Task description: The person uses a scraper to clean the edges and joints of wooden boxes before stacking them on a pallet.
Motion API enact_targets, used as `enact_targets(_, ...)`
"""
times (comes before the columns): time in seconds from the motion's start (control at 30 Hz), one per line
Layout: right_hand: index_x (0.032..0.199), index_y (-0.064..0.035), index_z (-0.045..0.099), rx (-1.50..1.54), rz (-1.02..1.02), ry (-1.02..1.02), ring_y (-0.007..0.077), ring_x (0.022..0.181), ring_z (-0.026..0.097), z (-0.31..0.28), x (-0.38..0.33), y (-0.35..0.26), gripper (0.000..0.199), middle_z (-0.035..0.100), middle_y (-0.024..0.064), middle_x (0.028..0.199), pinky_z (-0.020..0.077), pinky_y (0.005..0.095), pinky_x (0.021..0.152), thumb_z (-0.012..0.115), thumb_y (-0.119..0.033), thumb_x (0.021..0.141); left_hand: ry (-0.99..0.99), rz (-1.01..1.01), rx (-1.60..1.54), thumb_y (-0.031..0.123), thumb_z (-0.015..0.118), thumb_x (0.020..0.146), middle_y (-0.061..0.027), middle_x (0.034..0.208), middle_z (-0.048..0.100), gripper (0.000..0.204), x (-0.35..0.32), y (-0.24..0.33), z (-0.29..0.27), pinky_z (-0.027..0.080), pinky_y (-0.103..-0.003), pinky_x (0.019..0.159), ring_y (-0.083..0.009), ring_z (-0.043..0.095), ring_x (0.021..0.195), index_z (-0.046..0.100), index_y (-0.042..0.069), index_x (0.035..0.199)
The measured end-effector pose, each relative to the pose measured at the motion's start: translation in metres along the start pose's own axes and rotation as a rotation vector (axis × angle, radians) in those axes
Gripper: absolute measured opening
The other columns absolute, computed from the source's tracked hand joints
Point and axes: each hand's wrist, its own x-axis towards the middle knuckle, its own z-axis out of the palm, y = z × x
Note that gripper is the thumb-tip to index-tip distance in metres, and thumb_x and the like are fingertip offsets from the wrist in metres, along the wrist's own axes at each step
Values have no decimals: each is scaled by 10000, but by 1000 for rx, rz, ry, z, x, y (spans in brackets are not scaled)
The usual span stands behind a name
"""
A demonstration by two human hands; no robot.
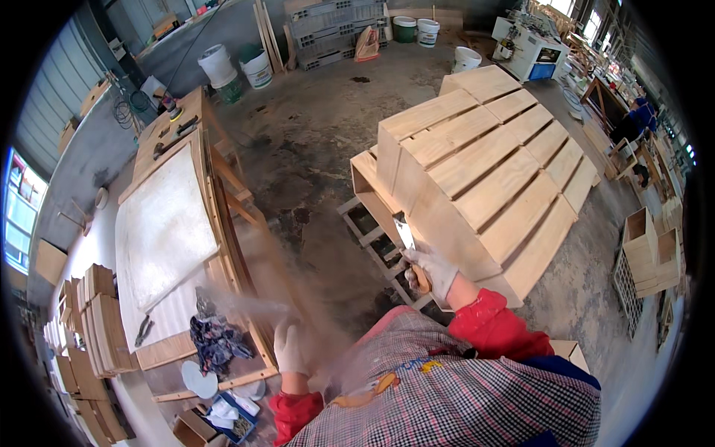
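Head view: right hand (434, 270), gloved, clenched round the wooden handle of a putty knife (408, 242), blade up against the stacked wooden boxes (477, 179). Left hand (290, 347), gloved and blurred, near the workbench (175, 223) edge; grip impossible to tell.

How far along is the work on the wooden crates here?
Done: slatted wooden crates stand assembled in a block. In hand: the right hand holds a putty knife against one crate's side; the left hand is blurred beside the workbench. How many crates remain cannot be told.
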Motion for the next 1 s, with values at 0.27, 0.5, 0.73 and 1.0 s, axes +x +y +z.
enact_targets(0.27, 1288, -101, 483, 37, -201, 242, 113, 528, 506, -18, 143, -96, 353, 545, 25, 783, 450, 274, 449, 547, -181, 950, 58, -11, -76, 127, 510, 965, -97, 1090, 607, 294, 143, 60, 50, 525, -332, 854, -205, 626, 933, 523, 33, 1243)
enact_targets(0.5, 1250, -54, 479, 206, -331, 575, 128, 477, 487, -72, 202, -171, 334, 530, 50, 752, 415, 289, 428, 546, -130, 931, -335, 37, 120, 122, 509, 962, -81, 1099, 587, 298, 335, 115, 207, 508, -331, 884, -185, 604, 963, 525, 22, 1243)
enact_targets(0.73, 1281, -65, 472, 385, -435, 803, 132, 545, 519, -102, 200, -167, 359, 543, 58, 800, 451, 279, 467, 536, -136, 935, -1053, -96, 256, 93, 506, 951, -68, 1104, 589, 298, 451, 111, 420, 497, -313, 887, -183, 602, 956, 513, 47, 1246)
enact_targets(1.0, 1288, -53, 473, 603, -607, 1243, 100, 562, 526, -74, 240, -160, 370, 545, 37, 800, 458, 256, 473, 536, -109, 928, -1441, -534, 472, 421, 611, 897, -57, 1137, 581, 707, 481, 67, 649, 503, -335, 756, -178, 596, 947, 313, 28, 1403)
